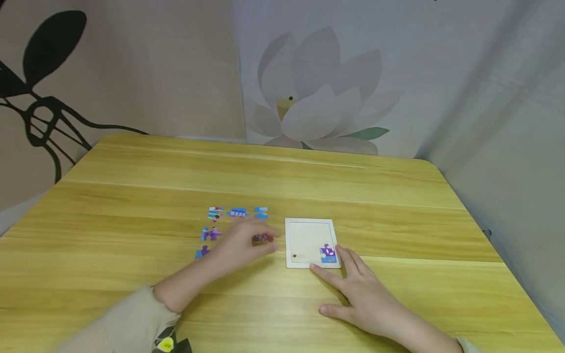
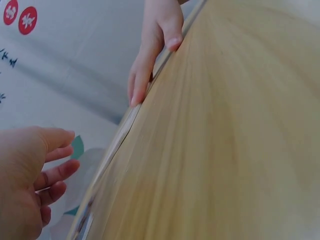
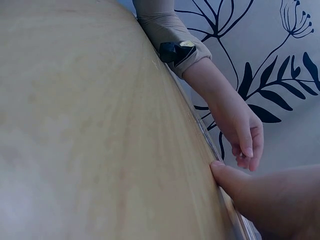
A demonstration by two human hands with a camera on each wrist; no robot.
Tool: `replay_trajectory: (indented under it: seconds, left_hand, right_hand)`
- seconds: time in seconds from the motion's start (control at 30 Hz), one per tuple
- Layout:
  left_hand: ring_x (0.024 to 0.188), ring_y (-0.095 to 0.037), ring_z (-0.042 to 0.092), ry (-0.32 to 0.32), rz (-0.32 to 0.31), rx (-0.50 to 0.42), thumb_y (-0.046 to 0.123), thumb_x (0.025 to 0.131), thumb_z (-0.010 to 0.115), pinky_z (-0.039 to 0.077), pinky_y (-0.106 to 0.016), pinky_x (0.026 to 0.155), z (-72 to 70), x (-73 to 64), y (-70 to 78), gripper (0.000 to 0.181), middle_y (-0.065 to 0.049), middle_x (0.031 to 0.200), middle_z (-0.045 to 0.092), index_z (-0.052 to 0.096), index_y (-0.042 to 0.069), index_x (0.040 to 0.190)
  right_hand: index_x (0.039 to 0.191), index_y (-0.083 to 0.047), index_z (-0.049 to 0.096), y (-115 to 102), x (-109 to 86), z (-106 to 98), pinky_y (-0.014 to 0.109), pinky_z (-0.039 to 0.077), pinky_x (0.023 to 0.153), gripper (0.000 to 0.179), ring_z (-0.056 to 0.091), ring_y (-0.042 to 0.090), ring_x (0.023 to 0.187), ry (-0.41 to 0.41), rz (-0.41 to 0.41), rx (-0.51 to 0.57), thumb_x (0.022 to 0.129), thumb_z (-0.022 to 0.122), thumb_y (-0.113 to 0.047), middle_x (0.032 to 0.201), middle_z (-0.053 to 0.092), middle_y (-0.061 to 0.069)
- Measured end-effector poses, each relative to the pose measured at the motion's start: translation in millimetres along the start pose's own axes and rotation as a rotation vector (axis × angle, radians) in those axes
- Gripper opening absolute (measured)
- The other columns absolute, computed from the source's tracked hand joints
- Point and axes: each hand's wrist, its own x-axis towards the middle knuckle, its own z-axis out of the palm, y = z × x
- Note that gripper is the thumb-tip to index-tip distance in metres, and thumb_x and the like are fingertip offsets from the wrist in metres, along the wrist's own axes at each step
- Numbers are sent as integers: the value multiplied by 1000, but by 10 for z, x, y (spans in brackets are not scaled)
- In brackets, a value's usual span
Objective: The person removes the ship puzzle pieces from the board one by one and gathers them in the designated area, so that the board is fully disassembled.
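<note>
My left hand [image 1: 244, 240] hovers over the loose jigsaw pieces, thumb and fingers parted and loosely bent. Nothing shows between them in the left wrist view, where the same hand [image 2: 30, 175] appears at the left. A dark purple and red piece [image 1: 259, 238] is partly covered by its fingers. To the right lies a white-rimmed puzzle tray [image 1: 288, 242], with one purple and blue jigsaw piece [image 1: 328, 254] in its near right corner. My right hand [image 1: 359, 291] is spread out, with fingertips at the tray's right and near edges.
Beyond the left hand lie a striped piece [image 1: 215, 214], a blue piece [image 1: 239, 213] and a blue and orange piece [image 1: 261, 213]. A purple piece [image 1: 211, 234] and another [image 1: 202, 252] lie left of it. The wooden table [image 1: 397, 220] meets curtains behind.
</note>
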Motion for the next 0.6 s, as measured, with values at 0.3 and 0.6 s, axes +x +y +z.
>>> replay_trajectory:
  seconds: [0.3, 0.6]
  left_hand:
    - [79, -13, 53, -34, 22, -13, 19, 83, 76, 43, -30, 71, 242, 187, 83, 17, 14, 81, 62, 75, 11, 98]
    - [80, -14, 50, -104, -8, -76, 21, 85, 74, 42, -29, 68, 404, 317, 179, 20, 9, 88, 66, 74, 11, 102]
  right_hand:
    - [147, -46, 30, 5, 7, -5, 66, 26, 99, 70, 13, 44, 139, 7, -6, -4, 84, 44, -74, 156, 9, 22]
    - [147, -45, 31, 9, -2, -2, 66, 27, 98, 70, 14, 43, 139, 29, -25, -3, 84, 45, -72, 155, 11, 22]
